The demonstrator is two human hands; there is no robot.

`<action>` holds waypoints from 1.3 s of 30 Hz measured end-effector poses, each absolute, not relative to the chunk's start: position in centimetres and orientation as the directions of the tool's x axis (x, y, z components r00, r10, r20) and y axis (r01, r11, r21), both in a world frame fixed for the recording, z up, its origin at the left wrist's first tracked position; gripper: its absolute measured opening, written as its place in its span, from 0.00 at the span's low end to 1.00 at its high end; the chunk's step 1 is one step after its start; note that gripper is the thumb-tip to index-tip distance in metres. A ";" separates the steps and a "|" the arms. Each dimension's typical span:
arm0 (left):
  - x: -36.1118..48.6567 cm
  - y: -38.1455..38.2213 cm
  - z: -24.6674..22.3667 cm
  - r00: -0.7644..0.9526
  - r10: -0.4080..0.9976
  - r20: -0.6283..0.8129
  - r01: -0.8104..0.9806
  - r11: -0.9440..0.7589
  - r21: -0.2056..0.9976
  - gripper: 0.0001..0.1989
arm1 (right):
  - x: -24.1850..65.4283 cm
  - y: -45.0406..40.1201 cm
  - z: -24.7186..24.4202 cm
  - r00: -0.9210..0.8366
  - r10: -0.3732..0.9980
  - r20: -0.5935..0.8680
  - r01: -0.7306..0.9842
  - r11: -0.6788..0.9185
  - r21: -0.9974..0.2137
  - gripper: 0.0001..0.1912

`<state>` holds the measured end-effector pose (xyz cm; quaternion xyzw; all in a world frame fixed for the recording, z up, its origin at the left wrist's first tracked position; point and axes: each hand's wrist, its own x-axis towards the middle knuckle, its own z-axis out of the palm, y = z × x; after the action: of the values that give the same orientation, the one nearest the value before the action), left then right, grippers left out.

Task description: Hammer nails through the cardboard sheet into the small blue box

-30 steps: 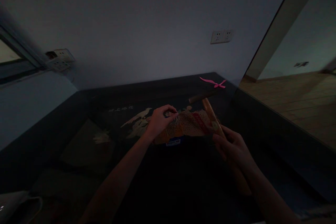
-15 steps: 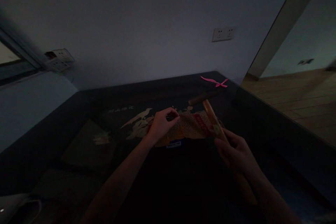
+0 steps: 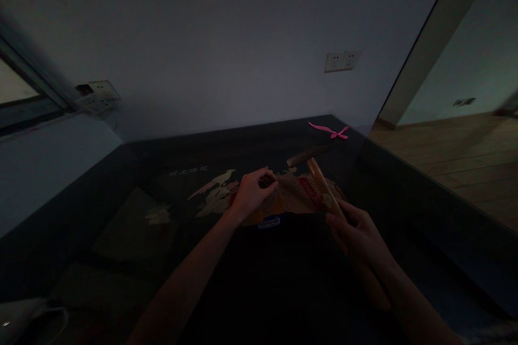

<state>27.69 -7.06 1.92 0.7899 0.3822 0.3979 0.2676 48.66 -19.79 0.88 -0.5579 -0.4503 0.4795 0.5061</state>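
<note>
The bare left forearm (image 3: pixel 202 261) rises diagonally from the lower edge, its wrist (image 3: pixel 233 216) roughly in line with the left hand (image 3: pixel 254 193). There the thumb (image 3: pixel 269 190) and index finger (image 3: pixel 263 172) arch into a ring, tips meeting or nearly so; the dimness hides which. The right forearm (image 3: pixel 416 302) slants inward from the lower right, and the right hand (image 3: pixel 358 232) is curled in a closed grip, thumb side inward.
</note>
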 end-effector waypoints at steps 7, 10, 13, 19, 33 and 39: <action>27.5 -6.9 1.5 0.396 0.822 0.410 0.358 -0.549 0.755 0.02 | 48.9 -20.4 3.4 0.097 0.994 -0.045 0.184 -0.062 -0.981 0.28; 27.5 -6.7 1.2 0.381 0.842 0.382 0.379 -0.519 0.766 0.03 | 49.0 -20.9 6.2 0.052 0.998 0.035 0.285 0.018 -0.958 0.27; 27.6 -6.7 1.2 0.377 0.857 0.352 0.383 -0.490 0.783 0.01 | 49.0 -21.0 8.2 0.013 0.988 0.156 0.372 0.140 -0.918 0.24; 27.6 -6.9 1.9 0.352 0.881 0.316 0.457 -0.456 0.764 0.02 | 48.6 -20.2 8.4 -0.133 0.979 0.154 0.639 0.203 -0.742 0.19; 27.4 -6.2 0.8 0.387 0.866 0.315 0.450 -0.476 0.756 0.06 | 48.3 -20.0 8.9 -0.208 0.974 0.085 0.793 0.219 -0.568 0.16; 27.5 -6.2 0.6 0.388 0.861 0.328 0.377 -0.473 0.796 0.02 | 48.2 -20.4 9.8 -0.183 0.966 0.184 0.742 0.258 -0.619 0.19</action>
<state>27.54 -6.24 0.59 0.7697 0.4021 0.3799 0.3188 48.21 -20.41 9.85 -0.5750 -0.7425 0.2004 0.2791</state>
